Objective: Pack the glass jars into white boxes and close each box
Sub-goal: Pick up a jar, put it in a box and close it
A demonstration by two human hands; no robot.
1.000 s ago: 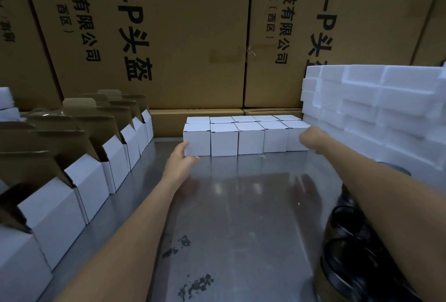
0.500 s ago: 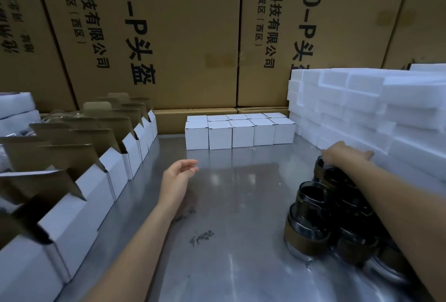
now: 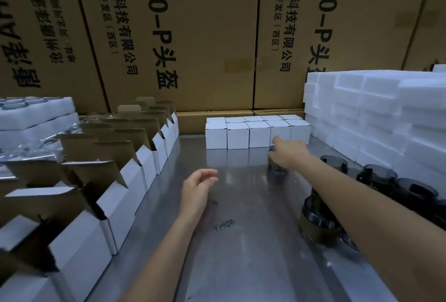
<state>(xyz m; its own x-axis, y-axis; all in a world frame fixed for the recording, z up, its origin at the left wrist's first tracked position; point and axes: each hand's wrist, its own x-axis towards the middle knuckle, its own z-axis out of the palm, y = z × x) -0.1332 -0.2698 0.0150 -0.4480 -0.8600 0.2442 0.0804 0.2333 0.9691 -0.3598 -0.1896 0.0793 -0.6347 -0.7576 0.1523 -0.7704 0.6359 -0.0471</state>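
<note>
My right hand (image 3: pixel 288 153) grips a dark glass jar (image 3: pixel 276 168) from above, over the metal table, in front of a block of closed white boxes (image 3: pixel 258 132). Several more dark jars (image 3: pixel 321 224) with brown bands stand at the right, partly hidden under my right forearm. My left hand (image 3: pixel 196 189) hovers above the table's middle with relaxed fingers, holding nothing. A row of open white boxes (image 3: pixel 125 195) with brown flaps raised runs along the left side.
White foam blocks (image 3: pixel 376 118) are stacked at the right back. Foam trays with jars (image 3: pixel 33 113) and plastic wrap lie at the far left. Large brown cartons (image 3: pixel 205 36) wall off the back. The steel table (image 3: pixel 241 253) has a dark smudge near its middle.
My right hand left the jar cluster and moved left and forward holding one jar. My left hand drew back from the closed boxes and stays low over the table.
</note>
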